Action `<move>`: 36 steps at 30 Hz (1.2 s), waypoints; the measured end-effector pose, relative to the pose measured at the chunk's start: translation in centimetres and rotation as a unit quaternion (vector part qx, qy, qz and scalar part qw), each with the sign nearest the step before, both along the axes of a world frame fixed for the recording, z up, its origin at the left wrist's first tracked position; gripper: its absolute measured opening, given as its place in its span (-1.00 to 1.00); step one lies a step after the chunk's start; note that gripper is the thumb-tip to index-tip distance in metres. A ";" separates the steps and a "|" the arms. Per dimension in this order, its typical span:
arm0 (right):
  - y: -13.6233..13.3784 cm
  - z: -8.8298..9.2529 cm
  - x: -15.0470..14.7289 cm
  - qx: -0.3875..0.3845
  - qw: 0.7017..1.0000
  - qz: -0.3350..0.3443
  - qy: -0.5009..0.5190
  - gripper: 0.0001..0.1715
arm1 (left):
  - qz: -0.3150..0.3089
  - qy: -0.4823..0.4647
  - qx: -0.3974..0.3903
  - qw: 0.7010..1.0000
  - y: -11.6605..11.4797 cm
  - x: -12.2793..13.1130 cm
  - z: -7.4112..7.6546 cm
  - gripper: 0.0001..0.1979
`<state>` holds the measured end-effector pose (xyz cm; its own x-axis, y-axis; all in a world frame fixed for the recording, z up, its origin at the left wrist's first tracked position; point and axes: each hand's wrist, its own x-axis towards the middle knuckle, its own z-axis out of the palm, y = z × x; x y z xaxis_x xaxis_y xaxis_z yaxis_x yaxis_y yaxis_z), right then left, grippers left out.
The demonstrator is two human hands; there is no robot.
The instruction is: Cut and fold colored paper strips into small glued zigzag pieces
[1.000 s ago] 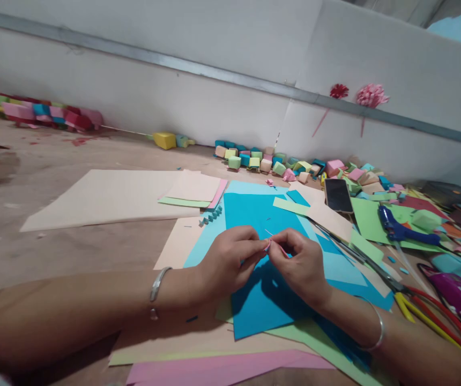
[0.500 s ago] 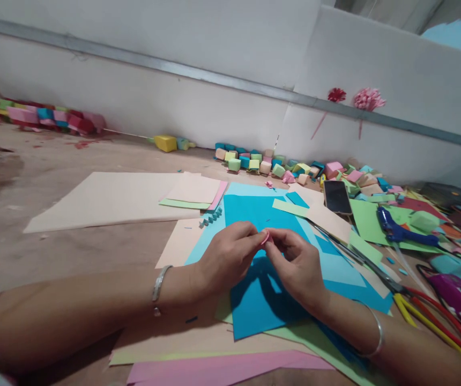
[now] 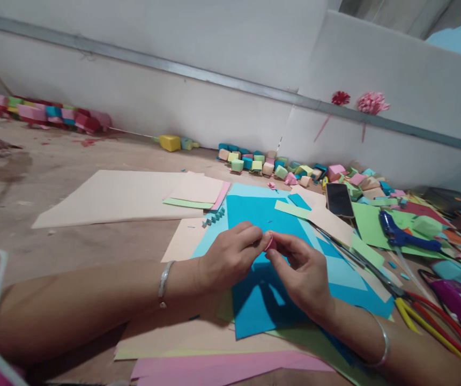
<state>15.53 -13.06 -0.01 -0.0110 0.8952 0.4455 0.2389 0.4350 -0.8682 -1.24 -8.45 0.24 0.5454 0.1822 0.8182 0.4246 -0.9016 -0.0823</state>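
Over a blue paper sheet (image 3: 254, 311), my two hands meet around a small pink paper piece (image 3: 270, 243). My left hand (image 3: 234, 254) pinches it from the left with thumb and forefinger. From the right, my right hand (image 3: 303, 268) grips the same piece between thumb and fingertips. Much of the piece is covered by the fingers, so its full shape is hard to tell. Beyond my left hand lies a row of small folded teal bits (image 3: 214, 217). A light green strip (image 3: 292, 209) rests on the sheets beyond my right hand.
Scissors (image 3: 427, 316), a blue glue gun (image 3: 403, 236), a phone (image 3: 339, 200) and a magenta tool (image 3: 458, 303) lie on the right. Small paper blocks (image 3: 257, 165) line the wall. A large cream sheet (image 3: 113, 198) is at the left, pink paper (image 3: 214, 367) at the front.
The view has shifted slightly, moving the scene a little to the right. The pink piece shows a bit more between my fingertips, and both hands still hold it.
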 end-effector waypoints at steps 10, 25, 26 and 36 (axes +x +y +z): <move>2.4 0.4 2.2 0.085 0.989 -0.040 -0.112 -0.81 | -0.048 -0.113 -0.391 0.912 0.1 0.0 0.6 -0.77; 2.4 0.1 2.0 -0.038 0.996 0.003 -0.085 -0.88 | -0.015 -0.075 -0.389 0.918 0.6 -0.2 0.9 -0.92; 2.4 0.2 2.0 -0.041 0.995 0.004 -0.087 -0.90 | -0.016 -0.071 -0.393 0.917 0.6 -0.2 0.8 -0.92; 2.5 -0.1 1.9 -0.048 0.997 0.063 -0.019 -0.92 | -0.059 -0.129 -0.540 0.829 0.7 0.1 0.6 -0.90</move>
